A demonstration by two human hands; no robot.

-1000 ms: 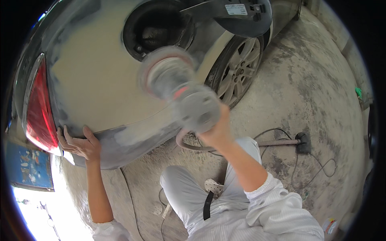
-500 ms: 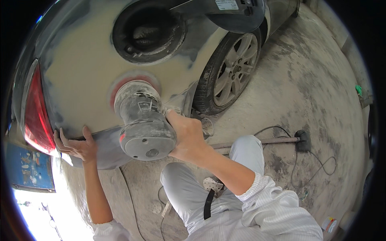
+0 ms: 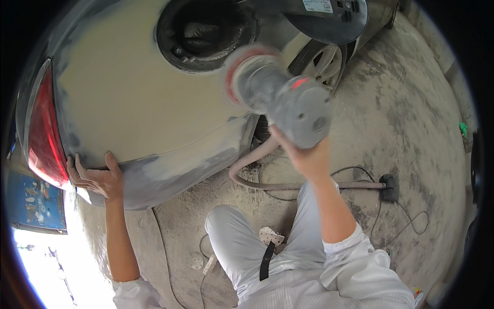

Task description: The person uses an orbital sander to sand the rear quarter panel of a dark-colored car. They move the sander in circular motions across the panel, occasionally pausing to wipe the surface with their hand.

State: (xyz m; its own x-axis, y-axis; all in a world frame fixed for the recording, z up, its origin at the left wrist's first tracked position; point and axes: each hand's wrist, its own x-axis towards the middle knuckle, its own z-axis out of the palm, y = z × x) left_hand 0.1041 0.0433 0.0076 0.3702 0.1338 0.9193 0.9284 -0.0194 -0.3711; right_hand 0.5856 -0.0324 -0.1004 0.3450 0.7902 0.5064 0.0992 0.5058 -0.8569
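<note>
A grey, dust-covered power sander (image 3: pixel 306 110) with a red-rimmed round pad is gripped by my right hand (image 3: pixel 307 157). Its pad lies against or just over the car's rear panel (image 3: pixel 113 92), right of the round fuel filler recess (image 3: pixel 203 33); motion blurs the tool. The panel carries a wide beige filler patch with dark grey edges. My left hand (image 3: pixel 96 180) rests on the panel's lower edge beside the red tail light (image 3: pixel 47 136), fingers spread. From the sander a dusty hose (image 3: pixel 252 162) curves down toward the floor.
The fuel flap (image 3: pixel 334 20) hangs open over the rear wheel (image 3: pixel 325 64). A dark block (image 3: pixel 389 188) at the hose's end stands on the dusty floor with cables (image 3: pixel 411 224). A perforated sanding disc (image 3: pixel 271 236) lies between my knees. A blue metal box (image 3: pixel 37 208) stands at left.
My right hand has swung the sander right and away from me, from below the filler recess to its right, and the tool has turned. My left hand stays by the tail light.
</note>
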